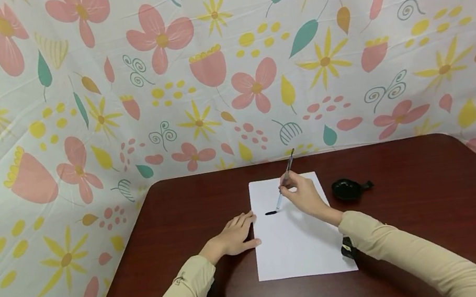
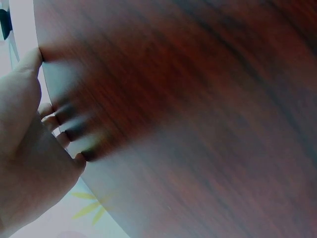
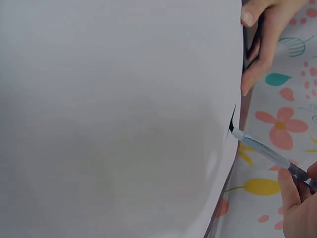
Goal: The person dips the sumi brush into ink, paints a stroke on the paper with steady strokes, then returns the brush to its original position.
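Observation:
A white sheet of paper (image 1: 299, 249) lies on the dark red-brown table, with a short black stroke (image 1: 270, 213) in its upper left part. My right hand (image 1: 304, 194) pinches a brush (image 1: 289, 163), its handle slanting up and its tip at the stroke's right end. In the right wrist view the dark tip of the brush (image 3: 262, 148) meets the paper. My left hand (image 1: 233, 235) rests flat, fingers spread, its fingertips at the paper's left edge. The left wrist view shows the left hand (image 2: 29, 134) from the thumb side, fingertips at the sheet.
Right of the paper sits a small black dish (image 1: 347, 190) with a short handle. A black object (image 1: 346, 248), partly hidden by my right sleeve, is at the paper's right edge. Floral cloth (image 1: 214, 121) hangs behind and beside the table (image 1: 190, 204).

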A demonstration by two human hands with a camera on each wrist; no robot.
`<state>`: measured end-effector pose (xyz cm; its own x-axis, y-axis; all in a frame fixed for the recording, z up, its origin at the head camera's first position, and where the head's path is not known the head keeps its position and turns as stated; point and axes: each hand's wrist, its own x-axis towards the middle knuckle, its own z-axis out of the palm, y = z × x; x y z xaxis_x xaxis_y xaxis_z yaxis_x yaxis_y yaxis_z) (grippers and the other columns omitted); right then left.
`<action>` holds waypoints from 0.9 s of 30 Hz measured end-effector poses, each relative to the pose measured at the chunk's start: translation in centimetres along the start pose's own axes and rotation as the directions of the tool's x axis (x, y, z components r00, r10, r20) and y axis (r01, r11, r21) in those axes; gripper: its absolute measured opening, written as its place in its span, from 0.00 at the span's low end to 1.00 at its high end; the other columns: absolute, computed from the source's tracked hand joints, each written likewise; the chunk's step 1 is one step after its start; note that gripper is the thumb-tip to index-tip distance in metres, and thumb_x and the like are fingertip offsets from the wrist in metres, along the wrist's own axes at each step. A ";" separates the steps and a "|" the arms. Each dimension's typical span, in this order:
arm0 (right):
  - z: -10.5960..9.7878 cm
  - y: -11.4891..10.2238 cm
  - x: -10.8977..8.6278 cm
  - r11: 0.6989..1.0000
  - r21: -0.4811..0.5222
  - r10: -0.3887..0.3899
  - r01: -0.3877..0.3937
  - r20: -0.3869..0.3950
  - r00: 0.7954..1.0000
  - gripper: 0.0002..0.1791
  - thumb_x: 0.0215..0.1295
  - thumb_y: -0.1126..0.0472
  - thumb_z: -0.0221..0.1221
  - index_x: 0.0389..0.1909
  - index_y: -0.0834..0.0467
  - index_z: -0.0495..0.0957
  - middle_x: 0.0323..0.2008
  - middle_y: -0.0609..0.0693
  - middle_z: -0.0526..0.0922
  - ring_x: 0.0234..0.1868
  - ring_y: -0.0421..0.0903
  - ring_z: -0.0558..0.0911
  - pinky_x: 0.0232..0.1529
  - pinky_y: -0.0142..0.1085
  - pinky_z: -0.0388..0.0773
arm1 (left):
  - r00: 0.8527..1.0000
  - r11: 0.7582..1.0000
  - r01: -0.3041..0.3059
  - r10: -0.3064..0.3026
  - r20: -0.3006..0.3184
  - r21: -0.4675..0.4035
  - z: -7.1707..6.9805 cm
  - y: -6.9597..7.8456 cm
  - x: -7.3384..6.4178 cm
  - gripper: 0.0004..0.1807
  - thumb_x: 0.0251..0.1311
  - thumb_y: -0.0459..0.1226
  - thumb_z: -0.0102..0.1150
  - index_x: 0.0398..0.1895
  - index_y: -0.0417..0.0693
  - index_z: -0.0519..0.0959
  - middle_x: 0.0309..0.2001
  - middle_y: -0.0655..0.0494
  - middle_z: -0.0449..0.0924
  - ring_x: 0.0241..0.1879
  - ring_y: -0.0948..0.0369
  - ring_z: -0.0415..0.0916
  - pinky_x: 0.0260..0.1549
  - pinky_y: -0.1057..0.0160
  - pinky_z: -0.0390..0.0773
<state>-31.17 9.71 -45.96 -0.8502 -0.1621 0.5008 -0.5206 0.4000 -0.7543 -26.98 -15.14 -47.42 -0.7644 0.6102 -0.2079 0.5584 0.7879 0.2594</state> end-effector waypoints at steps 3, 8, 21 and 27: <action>-0.4 0.1 -0.1 1.000 -0.015 0.011 -0.011 0.000 1.000 0.05 0.62 0.71 0.58 0.39 0.63 0.76 0.34 0.57 0.86 0.39 0.53 0.87 0.43 0.48 0.81 | 1.000 1.000 -0.001 0.001 0.000 0.003 0.1 0.0 0.0 0.39 0.72 0.52 0.44 0.75 0.38 0.48 0.77 0.41 0.43 0.76 0.43 0.43 0.72 0.43 0.49; -1.0 0.0 -0.3 0.999 -0.024 0.030 -0.029 0.007 1.000 0.05 0.63 0.69 0.58 0.39 0.60 0.75 0.35 0.57 0.86 0.41 0.53 0.87 0.42 0.40 0.81 | 1.000 1.000 0.006 -0.006 0.004 0.009 0.1 0.0 -0.1 0.39 0.72 0.52 0.44 0.75 0.39 0.47 0.77 0.42 0.43 0.76 0.44 0.42 0.72 0.43 0.48; -2.3 0.4 -0.6 0.994 -0.061 0.095 -0.094 0.012 0.995 0.05 0.65 0.67 0.58 0.41 0.61 0.75 0.37 0.59 0.87 0.42 0.53 0.86 0.43 0.45 0.81 | 1.000 1.000 0.002 -0.002 0.000 0.009 0.0 0.2 -0.1 0.39 0.72 0.52 0.44 0.75 0.39 0.48 0.77 0.42 0.43 0.76 0.44 0.43 0.72 0.44 0.50; -2.9 0.6 -0.9 0.993 -0.074 0.090 -0.089 0.016 0.996 0.06 0.65 0.67 0.57 0.42 0.63 0.75 0.39 0.60 0.86 0.42 0.55 0.86 0.43 0.49 0.81 | 1.000 1.000 -0.002 0.002 -0.001 0.010 0.2 0.2 -0.1 0.39 0.72 0.52 0.44 0.75 0.38 0.48 0.77 0.42 0.43 0.76 0.43 0.43 0.71 0.43 0.49</action>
<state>-30.53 12.75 -45.63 -0.8949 -0.1394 0.4239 -0.4357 0.4782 -0.7626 -26.77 -15.06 -47.54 -0.7635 0.6119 -0.2065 0.5634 0.7874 0.2502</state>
